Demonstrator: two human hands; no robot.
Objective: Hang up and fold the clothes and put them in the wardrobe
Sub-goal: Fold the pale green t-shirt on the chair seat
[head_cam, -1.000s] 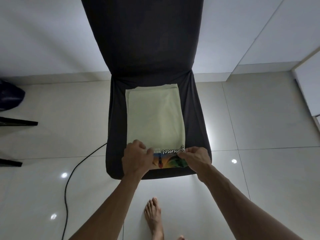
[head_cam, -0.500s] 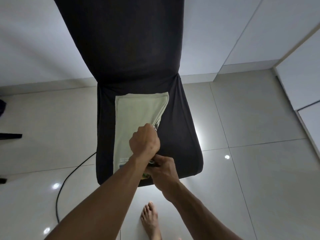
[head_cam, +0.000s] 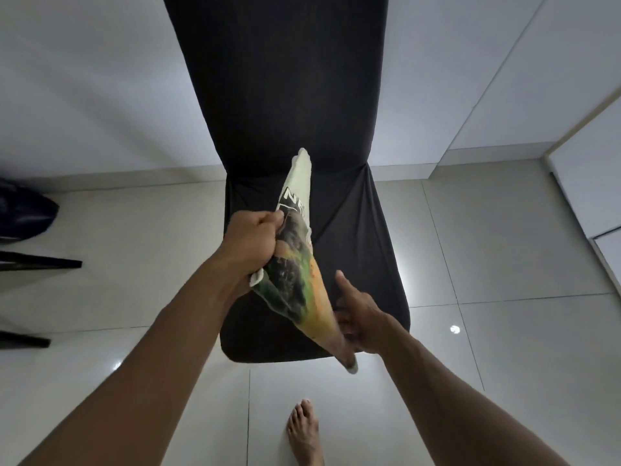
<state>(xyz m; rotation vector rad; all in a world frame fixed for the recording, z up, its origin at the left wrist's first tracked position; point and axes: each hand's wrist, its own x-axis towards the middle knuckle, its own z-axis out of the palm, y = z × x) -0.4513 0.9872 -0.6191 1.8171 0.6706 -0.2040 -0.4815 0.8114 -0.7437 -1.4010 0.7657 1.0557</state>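
A folded pale-green T-shirt with a colourful print and black lettering is lifted off the seat of a dark-covered chair and held on edge, tilted. My left hand grips its upper left edge in a fist. My right hand holds its lower end from the right side, thumb raised; the fingers are hidden behind the cloth.
The chair stands on glossy white floor tiles against a white wall. White cabinet doors are at the right. A dark bag and black furniture legs lie at the left. My bare foot is below the chair.
The shirt lay flat and folded on the seat a second ago. Both hands gathered it and lifted it off; it now hangs tilted between them with the printed side showing.
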